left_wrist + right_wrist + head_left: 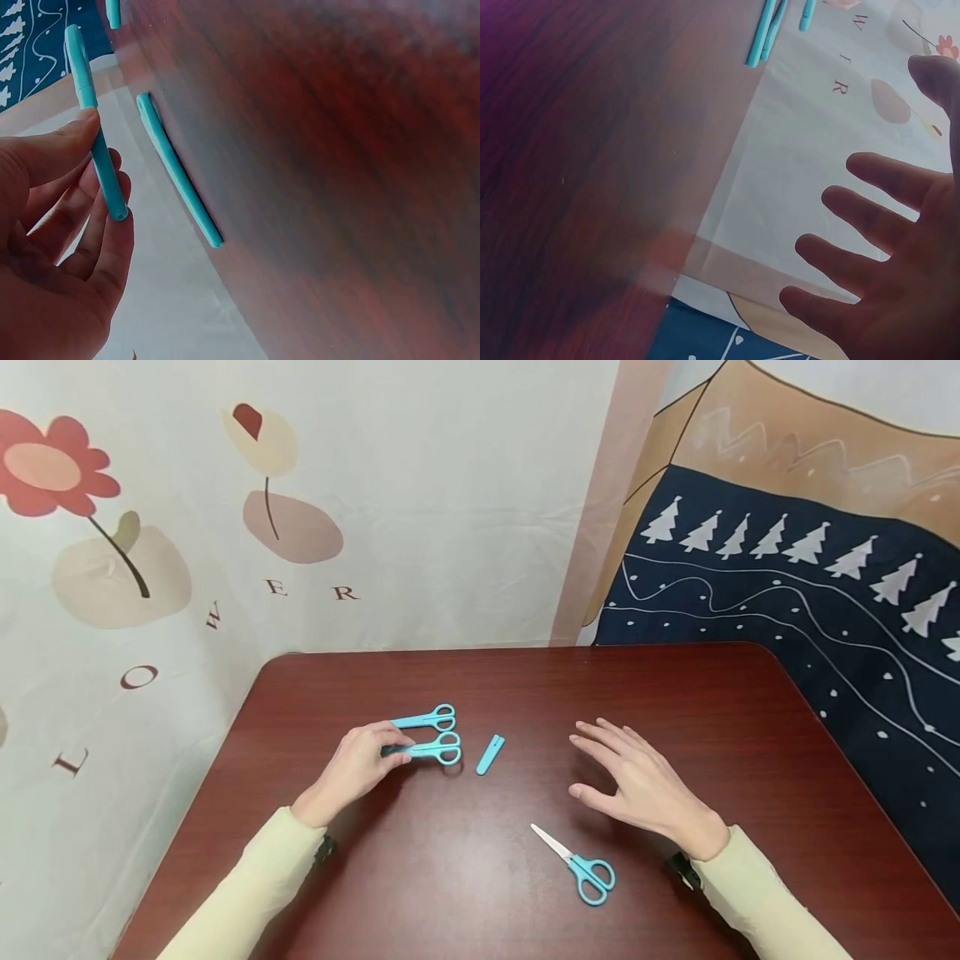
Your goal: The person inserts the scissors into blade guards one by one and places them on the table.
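Note:
Between its thumb and fingers my left hand (362, 762) pinches a pair of turquoise scissors (442, 749) by the blade end, the handle loops pointing right. In the left wrist view these scissors (107, 176) stand edge-on and raised off the table. Just behind them a second pair of turquoise scissors (427, 720) lies with its loops also to the right. A small turquoise blade cover (491, 755) rests to their right. My right hand (645, 781) holds nothing, its fingers spread above the table. Nearest to it lies a third pair of scissors (591, 877), its bare blades pointing up-left.
The dark red-brown wooden table (420, 893) has rounded far corners. Behind it hangs a pale cloth (450, 527) with flowers and letters, and a navy cloth (750, 585) with white trees stands at the right.

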Demonstrator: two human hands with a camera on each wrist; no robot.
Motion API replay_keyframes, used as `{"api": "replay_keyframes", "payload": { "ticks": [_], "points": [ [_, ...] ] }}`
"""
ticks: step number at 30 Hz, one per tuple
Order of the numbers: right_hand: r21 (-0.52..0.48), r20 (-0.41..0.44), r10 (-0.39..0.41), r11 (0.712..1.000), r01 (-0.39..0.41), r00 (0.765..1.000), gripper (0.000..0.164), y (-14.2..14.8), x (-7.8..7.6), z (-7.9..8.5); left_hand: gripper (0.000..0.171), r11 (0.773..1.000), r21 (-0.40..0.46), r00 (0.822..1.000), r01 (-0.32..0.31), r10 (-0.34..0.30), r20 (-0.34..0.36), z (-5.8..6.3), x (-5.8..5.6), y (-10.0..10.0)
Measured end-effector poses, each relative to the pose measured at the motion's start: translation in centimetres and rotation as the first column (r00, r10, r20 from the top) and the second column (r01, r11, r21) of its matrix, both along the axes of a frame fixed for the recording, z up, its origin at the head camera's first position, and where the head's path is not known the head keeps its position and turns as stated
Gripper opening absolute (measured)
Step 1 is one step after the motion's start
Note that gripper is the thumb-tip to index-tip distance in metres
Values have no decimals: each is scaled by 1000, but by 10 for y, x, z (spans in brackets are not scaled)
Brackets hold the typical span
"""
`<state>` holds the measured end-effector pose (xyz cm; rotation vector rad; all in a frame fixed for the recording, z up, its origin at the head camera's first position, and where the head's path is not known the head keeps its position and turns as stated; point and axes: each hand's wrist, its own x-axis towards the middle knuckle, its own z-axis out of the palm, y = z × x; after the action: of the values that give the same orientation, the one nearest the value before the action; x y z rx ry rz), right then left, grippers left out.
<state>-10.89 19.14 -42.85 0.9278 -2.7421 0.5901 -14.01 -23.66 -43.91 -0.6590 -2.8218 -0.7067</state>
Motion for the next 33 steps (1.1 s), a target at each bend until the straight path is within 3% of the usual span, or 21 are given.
{"api": "replay_keyframes", "payload": {
  "ticks": [16,26,33],
  "points": [
    [20,18,-5,1000,5,1000,70,1,1,1,14,998,-51,997,38,-34,71,-6,-14,-4],
    [19,15,-5,1000,5,1000,68,2,1,1,10,999,1,986,34,-34,165,-10,-21,-9],
    [18,12,-2,1000,2,1000,67,2,1,2,9,999,-1,983,33,-33,183,-12,-22,-10]
  ]
}}
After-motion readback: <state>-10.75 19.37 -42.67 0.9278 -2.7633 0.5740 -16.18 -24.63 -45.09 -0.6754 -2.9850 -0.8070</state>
